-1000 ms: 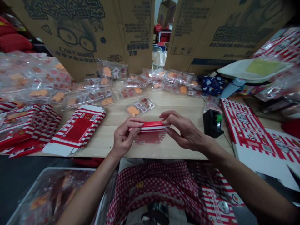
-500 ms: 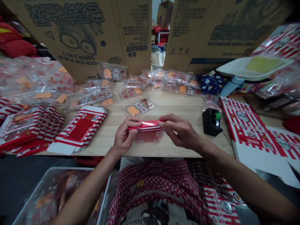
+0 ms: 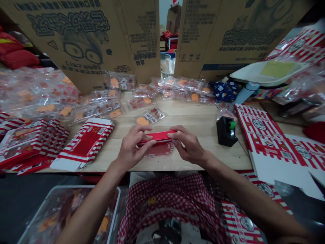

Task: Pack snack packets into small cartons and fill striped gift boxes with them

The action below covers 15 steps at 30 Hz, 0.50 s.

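I hold a small red and white striped box [image 3: 159, 146] over the near edge of the wooden table [image 3: 198, 122]. My left hand [image 3: 132, 149] grips its left end, fingers lying over the red top flap. At the right end my right hand [image 3: 186, 145] pinches the same flap. A clear packet with orange pieces [image 3: 149, 117] lies just beyond the box.
A stack of flat striped cartons [image 3: 86, 142] lies to the left, more [image 3: 22, 144] at the far left. A black tape dispenser [image 3: 225, 130] stands to the right, flat cartons [image 3: 269, 135] beyond it. Several clear packets [image 3: 101, 105] and big cardboard boxes [image 3: 86, 40] fill the back. A plastic bin [image 3: 63, 217] sits below left.
The box's top flap has come down flatter, and my left fingers have slid over it. Both hands and the box sit slightly lower and to the left.
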### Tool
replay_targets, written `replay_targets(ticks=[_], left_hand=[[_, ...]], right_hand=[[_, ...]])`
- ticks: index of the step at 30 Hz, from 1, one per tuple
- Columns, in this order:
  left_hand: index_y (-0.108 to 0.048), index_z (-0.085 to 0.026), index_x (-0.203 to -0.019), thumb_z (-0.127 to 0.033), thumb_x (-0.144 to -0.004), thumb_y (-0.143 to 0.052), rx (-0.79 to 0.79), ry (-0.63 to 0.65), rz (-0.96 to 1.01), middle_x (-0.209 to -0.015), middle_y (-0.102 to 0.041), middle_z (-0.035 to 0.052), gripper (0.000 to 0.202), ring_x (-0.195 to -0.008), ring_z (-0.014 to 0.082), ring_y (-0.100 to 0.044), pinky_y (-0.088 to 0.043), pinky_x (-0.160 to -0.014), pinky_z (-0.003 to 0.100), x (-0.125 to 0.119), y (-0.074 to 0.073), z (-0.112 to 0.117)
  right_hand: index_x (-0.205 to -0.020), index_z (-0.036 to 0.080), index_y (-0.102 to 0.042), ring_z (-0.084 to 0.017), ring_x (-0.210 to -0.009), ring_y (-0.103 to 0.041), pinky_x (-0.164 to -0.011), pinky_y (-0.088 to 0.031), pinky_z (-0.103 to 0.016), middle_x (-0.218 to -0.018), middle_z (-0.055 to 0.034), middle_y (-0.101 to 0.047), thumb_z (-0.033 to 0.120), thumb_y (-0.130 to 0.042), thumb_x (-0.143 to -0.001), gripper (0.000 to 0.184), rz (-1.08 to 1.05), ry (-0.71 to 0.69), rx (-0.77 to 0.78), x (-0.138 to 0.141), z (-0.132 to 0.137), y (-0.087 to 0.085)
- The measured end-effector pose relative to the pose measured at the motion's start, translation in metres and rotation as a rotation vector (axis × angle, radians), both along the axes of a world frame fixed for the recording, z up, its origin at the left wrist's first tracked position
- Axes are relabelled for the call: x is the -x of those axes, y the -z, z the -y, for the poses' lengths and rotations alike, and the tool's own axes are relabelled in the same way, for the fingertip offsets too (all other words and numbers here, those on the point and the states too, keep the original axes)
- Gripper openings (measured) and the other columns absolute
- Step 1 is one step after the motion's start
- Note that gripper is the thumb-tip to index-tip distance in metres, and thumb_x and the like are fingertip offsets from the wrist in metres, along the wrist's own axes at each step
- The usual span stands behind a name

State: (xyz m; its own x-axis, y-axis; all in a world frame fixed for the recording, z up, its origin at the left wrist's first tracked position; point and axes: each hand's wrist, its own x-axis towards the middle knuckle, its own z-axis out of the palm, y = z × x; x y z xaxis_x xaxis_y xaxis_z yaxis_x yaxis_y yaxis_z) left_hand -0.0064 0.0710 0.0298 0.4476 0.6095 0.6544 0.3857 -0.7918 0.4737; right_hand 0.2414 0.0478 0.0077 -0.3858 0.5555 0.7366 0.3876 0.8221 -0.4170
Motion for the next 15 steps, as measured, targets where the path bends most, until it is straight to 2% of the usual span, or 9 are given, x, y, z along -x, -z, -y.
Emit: replay_targets(ticks=[1, 3, 6, 8, 9, 12, 13, 15], left_hand=[[-0.072, -0.021, -0.098, -0.031, -0.091, -0.072, -0.045, 0.022, -0.126, -0.117, -0.073, 0.012, 0.012, -0.105, 0.0242, -0.07, -0.055, -0.09, 0.039, -0.002, -0.008, -0.001], [-0.074, -0.025, -0.111, -0.029, -0.095, -0.066, -0.147, 0.081, -0.285, -0.118, -0.075, 0.0096, 0.018, -0.102, 0.0225, -0.072, -0.056, -0.087, 0.036, -0.011, -0.02, -0.005], [-0.073, -0.028, -0.118, -0.023, -0.098, -0.059, -0.279, 0.082, -0.258, -0.106, -0.078, 0.0059, 0.025, -0.085, 0.0175, -0.073, -0.055, -0.071, 0.027, -0.035, -0.026, -0.012], [-0.074, -0.027, -0.115, -0.022, -0.096, -0.064, -0.335, 0.032, -0.194, -0.106, -0.078, 0.0061, 0.022, -0.085, 0.0191, -0.074, -0.055, -0.071, 0.028, -0.057, -0.024, -0.019], [-0.074, -0.027, -0.113, -0.023, -0.095, -0.065, -0.356, 0.016, -0.166, -0.106, -0.078, 0.0059, 0.021, -0.085, 0.0201, -0.074, -0.055, -0.071, 0.029, -0.069, -0.022, -0.023], [-0.074, -0.026, -0.104, -0.026, -0.095, -0.065, -0.368, 0.046, -0.108, -0.101, -0.078, 0.004, 0.012, -0.081, 0.02, -0.074, -0.054, -0.067, 0.029, -0.104, -0.015, -0.031], [-0.074, -0.026, -0.1, -0.028, -0.096, -0.065, -0.359, 0.063, -0.104, -0.098, -0.078, 0.0035, 0.011, -0.079, 0.0197, -0.074, -0.053, -0.066, 0.028, -0.114, -0.013, -0.032], [-0.073, -0.024, -0.094, -0.03, -0.095, -0.066, -0.33, 0.084, -0.103, -0.093, -0.078, 0.003, 0.01, -0.077, 0.0195, -0.073, -0.052, -0.064, 0.028, -0.127, -0.009, -0.033]], right_hand=[[-0.113, 0.021, -0.054, -0.021, -0.102, -0.06, -0.084, -0.056, -0.038, -0.111, -0.0115, -0.06, 0.008, -0.046, -0.096, 0.023, 0.003, 0.0, -0.023, 0.002, 0.001, 0.0], [-0.111, 0.022, -0.054, -0.021, -0.101, -0.061, -0.084, -0.056, -0.037, -0.109, -0.0101, -0.061, 0.007, -0.046, -0.096, 0.023, 0.009, 0.006, -0.04, 0.003, 0.005, -0.004], [-0.117, 0.023, -0.053, -0.021, -0.113, -0.061, -0.092, -0.055, -0.038, -0.122, -0.0111, -0.061, 0.008, -0.045, -0.095, 0.027, -0.042, 0.122, 0.062, -0.014, 0.012, -0.014], [-0.121, 0.021, -0.053, -0.022, -0.12, -0.059, -0.095, -0.053, -0.039, -0.133, -0.0133, -0.058, 0.008, -0.048, -0.09, 0.033, -0.119, 0.358, 0.182, -0.045, 0.016, -0.016], [-0.119, 0.02, -0.054, -0.023, -0.121, -0.058, -0.096, -0.053, -0.039, -0.134, -0.0137, -0.057, 0.007, -0.05, -0.087, 0.035, -0.166, 0.539, 0.277, -0.067, 0.018, -0.015], [-0.098, 0.018, -0.061, -0.025, -0.118, -0.059, -0.097, -0.051, -0.038, -0.119, -0.0122, -0.063, 0.006, -0.055, -0.079, 0.024, -0.317, 1.086, 0.666, -0.139, 0.03, -0.004], [-0.091, 0.018, -0.061, -0.026, -0.114, -0.061, -0.093, -0.053, -0.037, -0.109, -0.0113, -0.066, 0.007, -0.057, -0.079, 0.017, -0.358, 1.179, 0.784, -0.159, 0.033, 0.003], [-0.083, 0.018, -0.059, -0.025, -0.094, -0.068, -0.076, -0.056, -0.033, -0.086, -0.0083, -0.067, 0.013, -0.06, -0.082, 0.006, -0.436, 1.234, 0.97, -0.187, 0.037, 0.016]])
